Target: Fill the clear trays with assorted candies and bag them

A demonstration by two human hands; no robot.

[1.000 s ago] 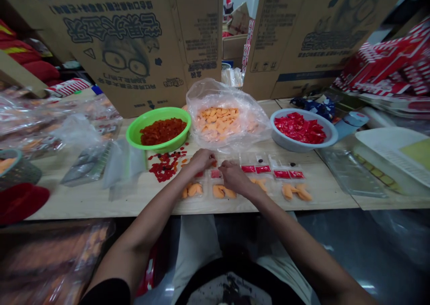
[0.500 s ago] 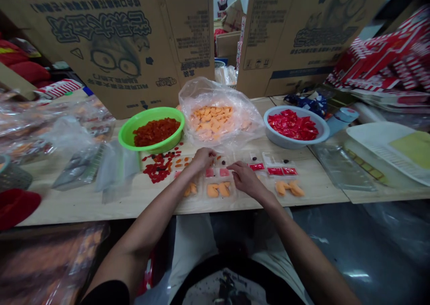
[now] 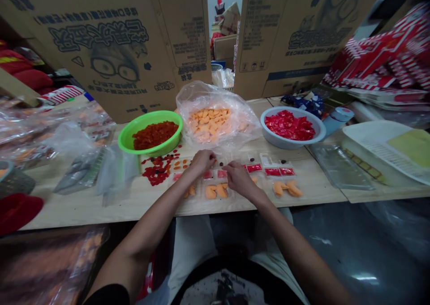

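Nearest, both forearms reach over the edge of the wooden bench [image 3: 144, 208]. The left hand [image 3: 202, 161] is bunched, its fingertips pinched down just above a row of clear plastic trays [image 3: 215, 191]; whether they grip a small piece, I cannot tell. The right hand [image 3: 239, 179] is half curled close beside it, and its hold is equally hard to read. The trays carry orange pieces [image 3: 211, 191] and small red squares [image 3: 208, 174], with red sachets [image 3: 272, 172] farther right. Loose red pieces [image 3: 156, 175] lie scattered on the wood left of the hands, below a green plastic bowl [image 3: 125, 139]. Beyond stand a clear plastic bag [image 3: 217, 121] of orange pieces and a grey-blue bowl [image 3: 268, 135] of red sachets, with cardboard boxes [image 3: 110, 54] behind.

The trays sit so tightly together that a brushing wrist could shift them, and could mix the scattered pieces in among them. Small pieces could also slip from the fingers.
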